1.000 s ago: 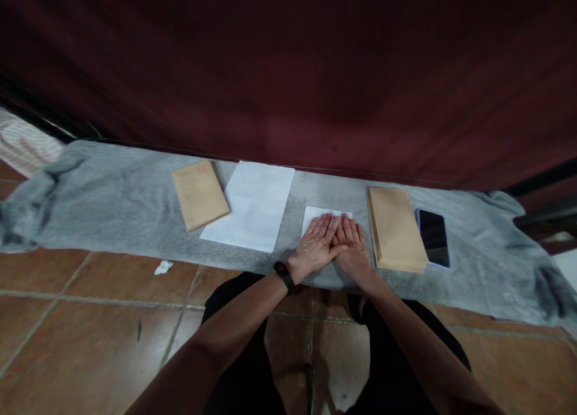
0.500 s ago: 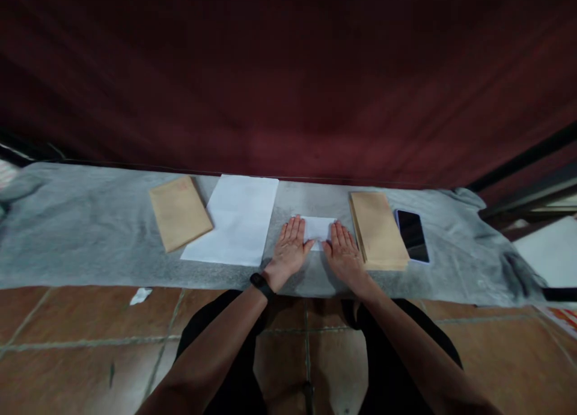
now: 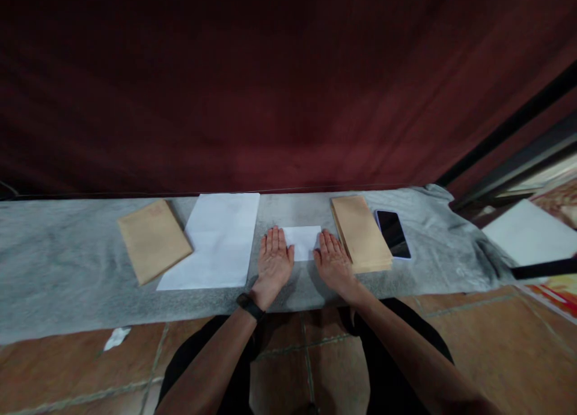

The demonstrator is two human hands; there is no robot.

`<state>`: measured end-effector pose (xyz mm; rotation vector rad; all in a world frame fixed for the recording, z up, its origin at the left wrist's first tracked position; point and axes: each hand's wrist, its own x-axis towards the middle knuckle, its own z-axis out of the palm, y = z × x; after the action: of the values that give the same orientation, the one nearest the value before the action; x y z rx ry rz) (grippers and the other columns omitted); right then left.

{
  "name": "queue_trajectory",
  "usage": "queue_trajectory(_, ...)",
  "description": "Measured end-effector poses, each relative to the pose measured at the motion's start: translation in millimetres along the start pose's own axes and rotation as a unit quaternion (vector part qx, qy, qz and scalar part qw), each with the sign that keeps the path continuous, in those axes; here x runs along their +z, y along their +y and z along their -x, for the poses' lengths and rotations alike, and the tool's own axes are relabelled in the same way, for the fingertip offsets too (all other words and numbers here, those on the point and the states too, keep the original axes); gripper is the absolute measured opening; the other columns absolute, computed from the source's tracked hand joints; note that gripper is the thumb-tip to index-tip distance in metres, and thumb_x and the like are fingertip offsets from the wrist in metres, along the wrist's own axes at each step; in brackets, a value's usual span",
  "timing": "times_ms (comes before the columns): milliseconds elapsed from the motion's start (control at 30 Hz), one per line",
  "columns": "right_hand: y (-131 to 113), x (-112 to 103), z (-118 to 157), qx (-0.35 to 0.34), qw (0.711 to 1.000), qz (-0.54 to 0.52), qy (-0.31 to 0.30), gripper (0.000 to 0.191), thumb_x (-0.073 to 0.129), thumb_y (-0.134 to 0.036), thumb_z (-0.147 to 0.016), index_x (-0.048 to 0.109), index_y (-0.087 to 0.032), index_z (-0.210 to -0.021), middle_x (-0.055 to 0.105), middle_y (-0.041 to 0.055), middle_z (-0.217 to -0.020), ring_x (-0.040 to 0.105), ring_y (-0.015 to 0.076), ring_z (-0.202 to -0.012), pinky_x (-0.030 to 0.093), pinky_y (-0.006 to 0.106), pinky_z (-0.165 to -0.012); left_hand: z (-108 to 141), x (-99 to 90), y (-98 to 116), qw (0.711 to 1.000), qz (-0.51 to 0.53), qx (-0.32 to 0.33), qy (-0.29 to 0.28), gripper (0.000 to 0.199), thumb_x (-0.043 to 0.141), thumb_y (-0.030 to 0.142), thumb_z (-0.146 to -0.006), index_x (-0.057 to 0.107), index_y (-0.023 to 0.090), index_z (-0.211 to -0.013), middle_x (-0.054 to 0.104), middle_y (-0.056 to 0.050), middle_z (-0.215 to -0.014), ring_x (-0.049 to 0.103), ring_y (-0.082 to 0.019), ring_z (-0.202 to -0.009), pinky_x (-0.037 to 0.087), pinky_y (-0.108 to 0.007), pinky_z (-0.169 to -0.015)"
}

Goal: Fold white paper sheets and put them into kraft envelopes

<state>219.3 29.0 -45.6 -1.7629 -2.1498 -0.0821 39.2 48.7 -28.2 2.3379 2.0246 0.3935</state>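
A small folded white paper (image 3: 302,242) lies flat on the grey cloth between my hands. My left hand (image 3: 274,261) rests palm down at its left edge, fingers stretched out and thumb along the paper. On the opposite edge my right hand (image 3: 334,264) lies flat too, its fingers pointing away from me. Neither hand grasps anything. Just right of my right hand is a stack of brown envelopes (image 3: 364,234). Larger white sheets (image 3: 219,243) lie to the left of my left hand, with a brown envelope packet (image 3: 154,240) over their left edge.
A phone (image 3: 393,233) with a dark screen lies beside the envelope stack. The grey cloth (image 3: 67,264) covers the long narrow surface, with a dark red curtain (image 3: 288,102) behind it. A white crumpled scrap (image 3: 117,338) is on the tiled floor.
My thumbs have moved apart, and more of the small paper shows between my hands. The whole view has shifted and tilted slightly.
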Motion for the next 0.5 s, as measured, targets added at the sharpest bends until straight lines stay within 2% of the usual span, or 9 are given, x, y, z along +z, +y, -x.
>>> queue_trajectory(100,-2,-4,-2,-0.009,1.000,-0.009,-0.011,0.057,0.034,-0.029,-0.104,0.034,-0.002,-0.154,0.039,0.0221,-0.158,0.034,0.0311,-0.148,0.033,0.050,-0.119,0,-1.8,7,0.999,0.017,0.043,0.006,0.060,0.031,0.032,-0.102,0.030,0.003,-0.155,0.030,-0.019,-0.163,0.019,-0.027,-0.154,0.019,-0.049,-0.127)
queue_trajectory(267,-7,-8,-1,-0.061,0.997,-0.032,-0.036,0.053,0.031,-0.026,-0.104,0.038,-0.008,-0.154,0.040,0.0145,-0.159,0.031,0.0254,-0.150,0.030,0.047,-0.122,6,-2.1,19,0.988,0.046,0.145,-0.031,0.056,0.029,0.024,-0.102,0.032,0.011,-0.156,0.031,-0.011,-0.164,0.017,-0.021,-0.155,0.021,-0.045,-0.127)
queue_trajectory(500,-7,-9,1,-0.061,0.996,-0.018,-0.057,0.052,0.032,-0.026,-0.104,0.042,-0.008,-0.152,0.039,0.0134,-0.159,0.034,0.0247,-0.149,0.028,0.044,-0.123,8,4.3,18,0.987,0.032,0.151,-0.040,0.056,0.030,0.024,-0.101,0.034,0.010,-0.155,0.031,-0.013,-0.164,0.018,-0.024,-0.155,0.022,-0.048,-0.126)
